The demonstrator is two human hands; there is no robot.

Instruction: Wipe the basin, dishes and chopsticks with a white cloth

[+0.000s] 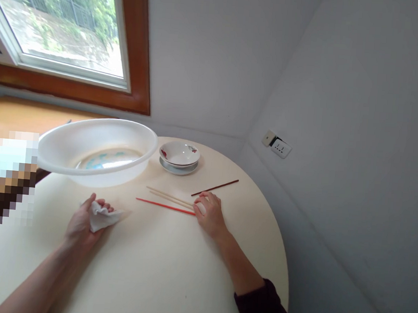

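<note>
My left hand is closed round a crumpled white cloth just above the table, one corner sticking out to the right. On the tabletop, my right hand has its fingers curled over the right ends of the chopsticks, which they hide. Two pale wooden chopsticks lie side by side there. A red chopstick runs along their near side, its end also reaching the fingertips. Beyond the hand, a dark brown chopstick lies slanted on its own.
A large translucent plastic basin stands at the back left. Right of it, a white bowl with red flowers sits on another dish. The round cream table ends close to the wall, which has a socket.
</note>
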